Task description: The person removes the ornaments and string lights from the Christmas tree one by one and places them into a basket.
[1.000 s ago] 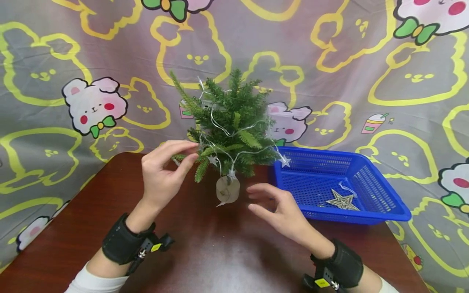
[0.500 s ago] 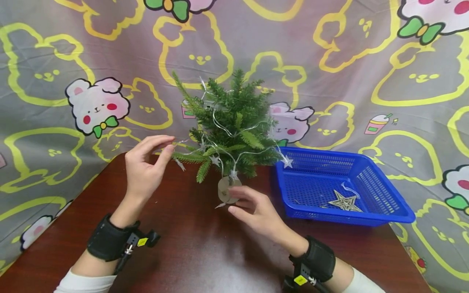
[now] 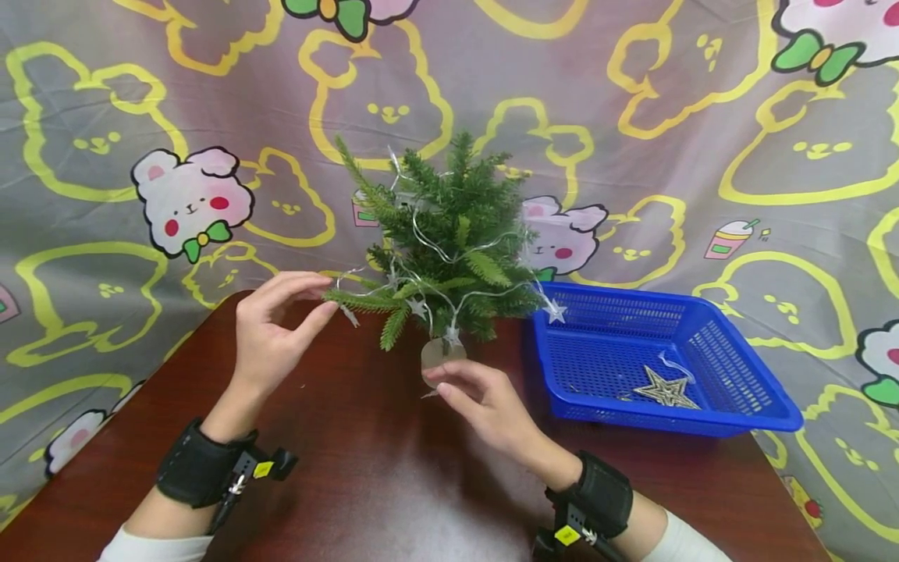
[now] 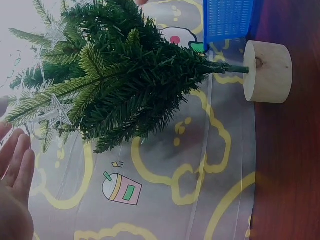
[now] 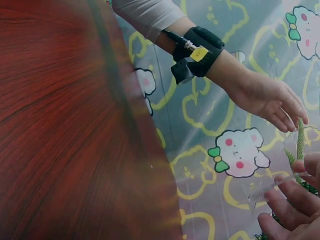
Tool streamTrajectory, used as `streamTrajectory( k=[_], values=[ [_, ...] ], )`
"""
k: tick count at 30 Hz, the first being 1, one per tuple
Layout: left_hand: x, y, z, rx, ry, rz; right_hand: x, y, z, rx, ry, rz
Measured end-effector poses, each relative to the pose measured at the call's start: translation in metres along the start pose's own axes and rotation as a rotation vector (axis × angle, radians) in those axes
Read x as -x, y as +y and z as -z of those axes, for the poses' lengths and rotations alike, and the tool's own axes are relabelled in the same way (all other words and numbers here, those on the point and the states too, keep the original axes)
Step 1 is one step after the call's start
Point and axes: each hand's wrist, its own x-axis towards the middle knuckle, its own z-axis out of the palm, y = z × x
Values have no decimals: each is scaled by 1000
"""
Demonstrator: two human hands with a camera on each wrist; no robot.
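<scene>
A small artificial Christmas tree (image 3: 456,226) with a round wooden base (image 4: 270,72) stands on the table, wound with a clear string light that carries star lights (image 3: 555,311). My left hand (image 3: 277,336) is at the tip of a low left branch (image 3: 365,300), pinching it between thumb and fingers. One star light (image 4: 56,111) hangs just beside those fingers in the left wrist view. In front of the base, my right hand (image 3: 495,406) pinches the clear wire (image 5: 285,177) near the string's lower end, where a star light (image 5: 257,197) dangles. The right fingers partly cover the wooden base.
A blue plastic basket (image 3: 730,425) sits right of the tree, holding a glittery star ornament (image 3: 667,388) with a ribbon loop. Brown tabletop (image 3: 379,484) extends in front. A patterned cloth (image 3: 232,101) hangs behind the table.
My left hand has drawn left from the tree's lower foliage out to the branch tip. The right hand has moved left, from beside the wooden base to the string's lower end.
</scene>
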Motion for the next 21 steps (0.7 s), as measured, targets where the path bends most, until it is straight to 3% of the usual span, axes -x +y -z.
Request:
streamTrajectory(
  k=[5, 13, 21],
  values=[
    [1, 3, -1, -43, -4, -7, 0, 2, 2, 29, 13, 26],
    [3, 9, -4, -89, -6, -73, 2, -2, 8, -101, 88, -11],
    [4, 17, -7, -77, -39, -144, 4, -14, 15, -118, 278, -60]
  ],
)
